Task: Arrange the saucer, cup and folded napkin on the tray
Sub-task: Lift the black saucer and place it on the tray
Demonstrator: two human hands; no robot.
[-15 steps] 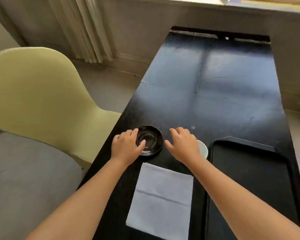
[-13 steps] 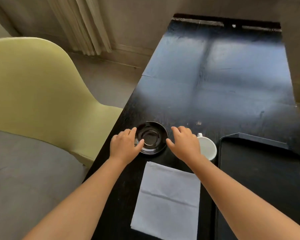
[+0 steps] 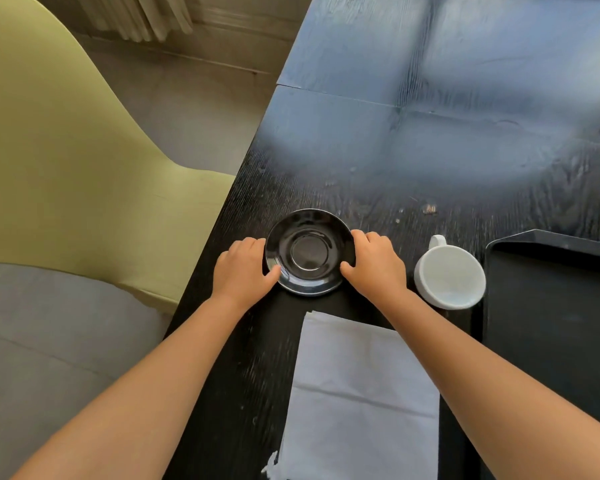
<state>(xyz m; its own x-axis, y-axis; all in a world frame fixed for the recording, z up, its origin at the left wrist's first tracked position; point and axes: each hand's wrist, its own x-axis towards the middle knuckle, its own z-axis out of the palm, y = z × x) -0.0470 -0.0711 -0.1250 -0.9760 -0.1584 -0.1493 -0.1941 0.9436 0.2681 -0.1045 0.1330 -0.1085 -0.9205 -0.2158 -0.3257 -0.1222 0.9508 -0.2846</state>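
A glossy black saucer [image 3: 309, 251] lies on the black table near its left edge. My left hand [image 3: 244, 270] grips the saucer's left rim, and my right hand [image 3: 374, 265] grips its right rim, thumbs on the near edge. A white cup [image 3: 449, 276] stands upright just right of my right hand, handle pointing away. The black tray [image 3: 555, 306] lies at the right, with nothing on the visible part. A light grey napkin [image 3: 361, 400] lies flat and unfolded on the table between my forearms.
The black wooden table [image 3: 413, 140] stretches away ahead. A yellow-green chair [image 3: 66, 168] stands close to the table's left edge, above a grey floor mat [image 3: 32, 341]. Curtains hang at the far left.
Both hands have closed in on the saucer's rim from either side. The view has tilted down and nearer, so the cup now shows fully.
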